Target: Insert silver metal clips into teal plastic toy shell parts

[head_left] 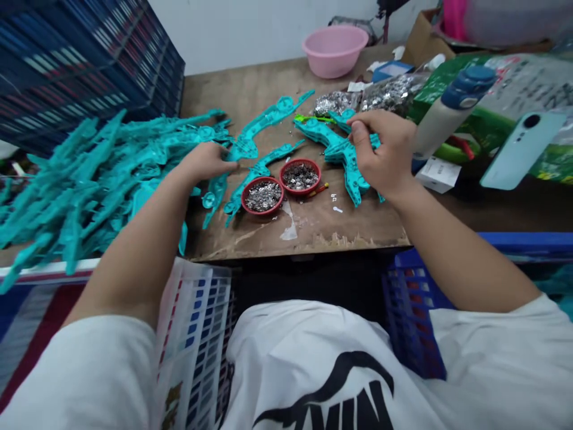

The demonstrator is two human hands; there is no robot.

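My left hand [206, 162] reaches over the edge of a heap of teal plastic parts [102, 173]. Its thumb and fingers close around the end of a long teal plastic part [244, 146]. My right hand [384, 146] is closed in a pinch at a teal plastic part [342, 119], above other teal parts [349, 164] lying on the table. The exact grip of its fingertips is partly hidden. Between my hands stand two small red baskets, one [246, 206] and another [317, 179], both filled with small shiny metal pieces.
A dark blue crate [147, 65] stands at the back left, a pink basin [335, 51] at the back. To the right are bags of metal pieces [389, 92], a bottle [452, 107] and a phone [521, 149]. A white basket [197, 322] and a blue basket [412, 310] flank my lap.
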